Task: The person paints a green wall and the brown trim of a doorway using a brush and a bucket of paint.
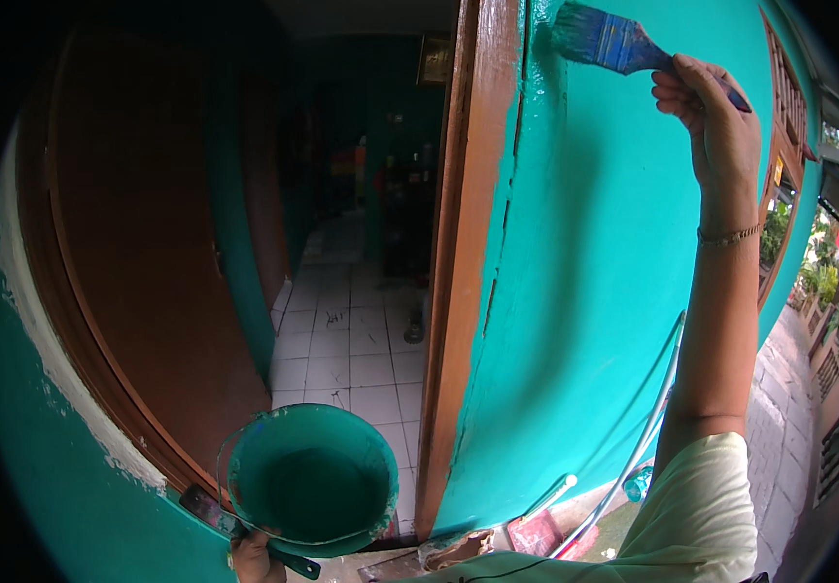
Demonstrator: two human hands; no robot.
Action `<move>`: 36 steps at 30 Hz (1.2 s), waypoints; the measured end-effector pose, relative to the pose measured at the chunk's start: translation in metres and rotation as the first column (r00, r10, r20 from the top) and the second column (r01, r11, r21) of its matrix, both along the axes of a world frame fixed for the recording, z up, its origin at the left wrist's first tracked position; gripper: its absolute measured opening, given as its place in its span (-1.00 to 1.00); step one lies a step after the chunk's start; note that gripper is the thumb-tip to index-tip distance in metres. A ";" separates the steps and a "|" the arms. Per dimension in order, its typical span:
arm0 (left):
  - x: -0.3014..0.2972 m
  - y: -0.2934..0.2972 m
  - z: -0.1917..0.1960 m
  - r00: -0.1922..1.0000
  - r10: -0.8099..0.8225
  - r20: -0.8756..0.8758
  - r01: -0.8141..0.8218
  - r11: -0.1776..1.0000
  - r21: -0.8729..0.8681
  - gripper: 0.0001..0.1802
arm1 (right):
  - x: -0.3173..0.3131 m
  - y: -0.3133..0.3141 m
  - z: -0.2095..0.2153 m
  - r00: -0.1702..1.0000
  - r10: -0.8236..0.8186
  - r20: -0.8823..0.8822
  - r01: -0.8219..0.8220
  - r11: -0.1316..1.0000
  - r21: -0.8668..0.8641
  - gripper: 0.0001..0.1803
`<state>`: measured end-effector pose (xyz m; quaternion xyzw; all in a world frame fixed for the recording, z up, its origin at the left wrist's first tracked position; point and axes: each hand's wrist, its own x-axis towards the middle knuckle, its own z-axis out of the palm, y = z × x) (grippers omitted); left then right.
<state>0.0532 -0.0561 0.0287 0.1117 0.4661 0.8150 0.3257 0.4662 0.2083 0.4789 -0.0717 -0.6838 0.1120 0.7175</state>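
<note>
Your right hand (721,115) grips the brush (616,41), upper right; left hand (252,557) maybe grips the bucket (373,455), lower left. Likely painting the wall (658,223); next, stroke gently.

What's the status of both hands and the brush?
Right hand gripping blue brush, bristles at green wall. Left hand at green bucket. Brown doorframe close beside bristles.

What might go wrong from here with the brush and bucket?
The blue-and-green paint brush in the right hand is close to the brown wooden door frame, so a stray stroke might smear it. The round green bucket at the left hand could tip, perhaps spilling any paint onto the white floor tiles.
</note>
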 end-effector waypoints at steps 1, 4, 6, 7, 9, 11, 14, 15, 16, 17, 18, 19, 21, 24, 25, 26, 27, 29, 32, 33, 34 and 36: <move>0.000 0.001 0.001 1.000 -0.014 0.001 0.014 1.000 -0.006 -0.68 | -0.004 -0.012 -0.011 0.999 0.034 0.022 -0.034 0.999 -0.016 -0.79; -0.001 0.002 0.002 1.000 -0.026 -0.016 0.026 0.999 -0.033 -0.67 | -0.013 -0.013 -0.043 0.998 0.010 0.055 -0.004 0.995 -0.103 -0.80; 0.002 0.000 0.007 0.999 -0.024 -0.030 0.023 0.999 -0.032 -0.68 | -0.009 -0.012 -0.061 0.998 -0.001 0.058 0.011 0.984 -0.180 -0.80; 0.003 -0.001 0.008 0.999 -0.021 -0.036 0.020 0.999 -0.028 -0.68 | -0.004 -0.015 -0.065 0.998 -0.019 0.062 0.030 0.982 -0.187 -0.80; 0.005 -0.004 0.007 1.000 0.003 -0.016 -0.003 1.000 -0.019 -0.68 | 0.004 -0.022 -0.073 0.996 -0.054 0.070 0.067 0.978 -0.200 -0.80; 0.003 -0.004 0.003 1.000 0.000 -0.016 0.000 1.000 -0.018 -0.69 | -0.001 -0.031 -0.076 0.999 -0.019 0.039 0.025 0.989 -0.147 -0.79; -0.003 -0.005 -0.003 0.999 -0.029 -0.024 0.028 0.999 -0.031 -0.69 | -0.026 -0.037 -0.079 0.999 0.013 0.036 -0.010 0.996 -0.084 -0.79; -0.001 -0.004 0.000 0.999 -0.034 -0.015 0.033 0.999 -0.039 -0.69 | -0.030 -0.032 -0.081 0.998 0.017 0.063 -0.010 0.993 -0.114 -0.79; 0.001 -0.003 0.003 0.999 -0.035 -0.004 0.035 0.998 -0.044 -0.69 | -0.031 -0.026 -0.084 0.996 -0.015 0.083 0.025 0.992 -0.120 -0.79; 0.003 -0.004 0.004 0.999 -0.043 0.003 0.043 0.998 -0.039 -0.69 | -0.031 -0.021 -0.086 0.994 -0.047 0.102 0.060 0.990 -0.126 -0.80; 0.004 -0.004 0.005 0.999 -0.051 0.009 0.051 0.998 -0.033 -0.69 | -0.026 -0.022 -0.088 0.992 -0.073 0.106 0.087 0.987 -0.136 -0.80; 0.005 -0.005 0.005 0.998 -0.054 0.018 0.055 0.998 -0.028 -0.69 | -0.018 -0.022 -0.090 0.989 -0.095 0.112 0.111 0.983 -0.146 -0.81; 0.004 -0.006 0.002 0.999 -0.044 0.016 0.045 0.998 -0.041 -0.69 | -0.013 -0.024 -0.092 0.991 -0.099 0.095 0.112 0.982 -0.150 -0.81; -0.007 -0.010 -0.016 0.998 -0.061 0.006 0.061 0.997 -0.039 -0.68 | -0.014 -0.029 -0.097 0.999 -0.024 0.030 0.028 0.989 -0.145 -0.83; -0.007 -0.011 -0.011 0.998 -0.068 0.003 0.068 0.997 -0.033 -0.67 | -0.021 -0.029 -0.100 0.999 -0.012 0.047 0.019 0.989 -0.144 -0.83; -0.002 -0.010 -0.007 0.999 -0.044 -0.007 0.044 0.998 -0.052 -0.68 | -0.027 -0.026 -0.104 0.998 -0.001 0.063 0.010 0.989 -0.144 -0.84; 0.004 -0.009 -0.003 1.000 -0.020 -0.018 0.019 0.997 -0.070 -0.69 | -0.030 -0.023 -0.109 0.997 0.011 0.079 0.001 0.990 -0.144 -0.84; 0.009 -0.009 0.005 1.000 0.002 -0.024 -0.004 0.997 -0.074 -0.70 | -0.027 -0.024 -0.115 0.992 -0.053 0.117 0.071 0.986 -0.149 -0.84; 0.007 -0.009 0.004 1.000 -0.018 -0.018 0.017 0.998 -0.052 -0.72 | -0.009 -0.030 -0.120 0.977 -0.134 0.168 0.157 0.979 -0.132 -0.84; 0.004 -0.008 0.002 1.000 -0.023 -0.021 0.022 0.999 -0.044 -0.73 | -0.011 -0.032 -0.121 0.986 -0.110 0.122 0.125 0.985 -0.122 -0.84; 0.003 -0.010 0.000 0.999 -0.025 -0.024 0.024 0.999 -0.041 -0.74 | -0.015 -0.033 -0.122 0.994 -0.081 0.076 0.089 0.989 -0.115 -0.84; 0.000 -0.010 -0.005 0.999 -0.023 -0.038 0.021 0.999 -0.041 -0.76 | -0.027 -0.034 -0.128 0.998 -0.036 0.042 0.040 0.993 -0.108 -0.84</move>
